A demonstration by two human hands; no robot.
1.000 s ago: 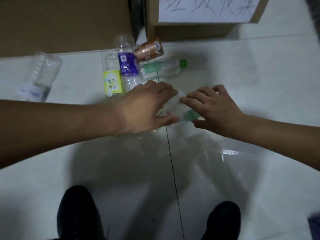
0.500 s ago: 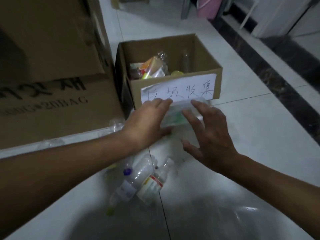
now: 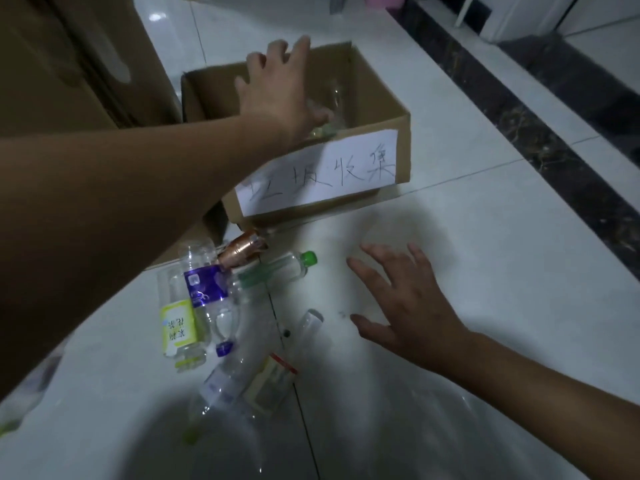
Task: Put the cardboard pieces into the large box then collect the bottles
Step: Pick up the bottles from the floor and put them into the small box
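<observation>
My left hand (image 3: 277, 88) hovers over the open small cardboard box (image 3: 381, 98) with fingers spread, holding nothing. Clear bottles (image 3: 325, 123) lie inside the box beneath it. My right hand (image 3: 405, 303) is spread flat just above the white floor, empty. Several bottles lie on the floor left of it: a green-capped one (image 3: 277, 268), a purple-labelled one (image 3: 204, 289), a yellow-labelled one (image 3: 176, 327), a copper-coloured can (image 3: 239, 251), and a red-and-cream labelled bottle (image 3: 273, 379).
A large brown cardboard box (image 3: 69, 81) stands at the left behind my arm. The small box carries a white handwritten paper label (image 3: 318, 174). A dark marble strip (image 3: 540, 133) runs along the floor on the right.
Both hands carried a clear green-labelled bottle from the floor to the small box. My left hand let it go over the box, and my right hand dropped back toward the floor.
</observation>
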